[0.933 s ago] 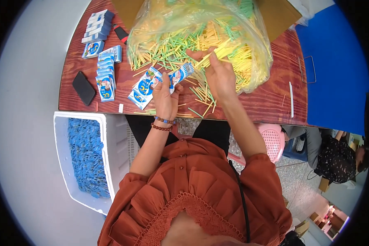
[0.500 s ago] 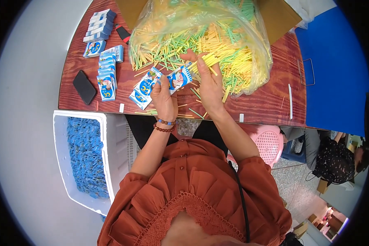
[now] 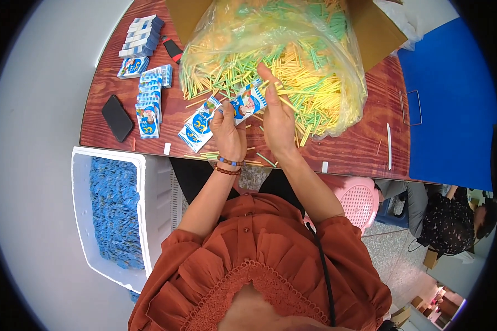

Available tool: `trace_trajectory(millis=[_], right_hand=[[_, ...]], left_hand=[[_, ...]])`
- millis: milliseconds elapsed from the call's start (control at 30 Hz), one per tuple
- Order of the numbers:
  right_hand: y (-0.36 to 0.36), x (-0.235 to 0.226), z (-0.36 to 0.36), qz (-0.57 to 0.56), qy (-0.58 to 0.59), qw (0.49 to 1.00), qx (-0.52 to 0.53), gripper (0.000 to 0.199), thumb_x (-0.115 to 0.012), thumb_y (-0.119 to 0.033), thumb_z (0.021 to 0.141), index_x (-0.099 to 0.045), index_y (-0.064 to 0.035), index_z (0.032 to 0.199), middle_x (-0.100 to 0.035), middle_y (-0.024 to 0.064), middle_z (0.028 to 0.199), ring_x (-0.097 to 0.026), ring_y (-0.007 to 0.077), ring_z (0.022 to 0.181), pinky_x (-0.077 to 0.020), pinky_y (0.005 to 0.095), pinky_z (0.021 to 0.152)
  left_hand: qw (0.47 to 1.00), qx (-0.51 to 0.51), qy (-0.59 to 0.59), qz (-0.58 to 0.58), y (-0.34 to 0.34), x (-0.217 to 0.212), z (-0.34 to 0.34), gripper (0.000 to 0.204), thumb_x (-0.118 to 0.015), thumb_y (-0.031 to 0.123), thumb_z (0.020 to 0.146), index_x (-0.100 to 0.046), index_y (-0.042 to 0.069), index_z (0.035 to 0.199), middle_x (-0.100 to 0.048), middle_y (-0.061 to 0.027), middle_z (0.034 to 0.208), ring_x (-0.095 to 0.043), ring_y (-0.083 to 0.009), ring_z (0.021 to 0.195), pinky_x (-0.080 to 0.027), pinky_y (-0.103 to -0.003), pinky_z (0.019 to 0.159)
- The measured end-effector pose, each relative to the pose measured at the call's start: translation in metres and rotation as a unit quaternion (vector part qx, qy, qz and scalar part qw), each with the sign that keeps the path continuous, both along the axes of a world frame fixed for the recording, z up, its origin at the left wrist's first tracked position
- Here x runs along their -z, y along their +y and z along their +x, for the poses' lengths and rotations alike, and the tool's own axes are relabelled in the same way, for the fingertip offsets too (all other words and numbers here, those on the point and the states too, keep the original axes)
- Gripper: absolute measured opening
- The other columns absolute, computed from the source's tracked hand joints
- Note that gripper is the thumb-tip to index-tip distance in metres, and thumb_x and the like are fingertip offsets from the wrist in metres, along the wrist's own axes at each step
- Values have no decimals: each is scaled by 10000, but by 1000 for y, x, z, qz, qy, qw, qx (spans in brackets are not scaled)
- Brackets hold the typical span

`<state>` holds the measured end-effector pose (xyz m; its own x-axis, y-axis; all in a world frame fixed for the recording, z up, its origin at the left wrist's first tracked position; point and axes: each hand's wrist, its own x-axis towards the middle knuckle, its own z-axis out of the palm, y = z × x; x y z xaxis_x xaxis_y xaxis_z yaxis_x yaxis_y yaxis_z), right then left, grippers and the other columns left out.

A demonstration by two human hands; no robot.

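My left hand (image 3: 227,132) is closed, its thumb and fingers pinching a flat blue-and-white printed packet (image 3: 249,103). More of the same packets (image 3: 195,131) lie just left of that hand, partly under it. At the packet's right end is my right hand (image 3: 279,124), its fingers closed round a few thin yellow sticks (image 3: 287,103). The sticks' inner ends meet the packet's end; whether they are inside it I cannot tell. Just beyond both hands, a clear plastic bag (image 3: 337,124) spills many yellow, green and orange sticks (image 3: 315,77).
On the wooden table (image 3: 364,146), stacked packets (image 3: 143,36), a row of packets (image 3: 149,113), a black phone (image 3: 117,118) and a red-black cutter (image 3: 172,49) lie left. A cardboard box (image 3: 378,33) surrounds the bag. A foam box (image 3: 142,220) of blue packets stands lower left, a pink stool (image 3: 359,201) right.
My right hand has brought the sticks closer to the packet's end, and less of the bundle shows above its fingers. My left hand still grips the packet. The whole view has shifted slightly.
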<state>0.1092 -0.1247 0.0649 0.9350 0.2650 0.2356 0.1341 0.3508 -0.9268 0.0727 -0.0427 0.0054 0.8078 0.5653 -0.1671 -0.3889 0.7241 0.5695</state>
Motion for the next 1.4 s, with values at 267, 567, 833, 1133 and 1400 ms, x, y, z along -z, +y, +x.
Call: trace_trajectory(millis=[267, 567, 833, 1133, 1400], right_hand=[[-6, -4, 21, -15, -29, 996, -77, 534, -367, -305, 1035, -338, 54, 1429, -303, 138, 1524, -232, 219, 1427, -149, 338, 1166], [-26, 3, 50, 25, 92, 994, -49, 439, -418, -267, 1018, -449, 30, 1340, -470, 143, 1400, -424, 248, 1310, -319, 354, 1071], [-56, 23, 61, -493, -314, 785, 204, 495, -651, -154, 869, -491, 16, 1306, -553, 146, 1276, -554, 243, 1095, -468, 343, 896], [21, -24, 23, -201, -22, 970, -134, 240, -576, -168, 940, -653, 10, 1081, -660, 13, 949, -568, 79, 824, -456, 231, 721], [82, -19, 0, -326, -239, 911, -81, 127, -664, -111, 845, -700, -8, 911, -663, 101, 727, -607, 117, 630, -449, 260, 567]], left_hand=[[994, 80, -72, -24, 3, -1, 11, 281, -509, 275, 994, -559, 49, 1153, -626, -76, 1161, -611, -196, 1057, -517, -390, 908], [978, 135, -115, -108, 22, 9, 14, 286, -555, 241, 971, -559, 34, 1167, -640, -78, 1132, -630, -202, 1006, -520, -388, 907], [965, 150, -125, -175, 35, 17, 17, 377, -552, 333, 964, -526, 81, 1244, -621, -50, 1169, -595, -197, 1068, -491, -392, 934], [973, 124, -157, -112, 64, 5, 3, 416, -522, 377, 971, -525, 78, 1260, -610, -54, 1202, -553, -203, 1128, -407, -414, 1001], [974, 51, -187, -119, 101, 5, -27, 466, -506, 393, 971, -482, 62, 1297, -573, -69, 1254, -514, -216, 1180, -361, -429, 1041]])
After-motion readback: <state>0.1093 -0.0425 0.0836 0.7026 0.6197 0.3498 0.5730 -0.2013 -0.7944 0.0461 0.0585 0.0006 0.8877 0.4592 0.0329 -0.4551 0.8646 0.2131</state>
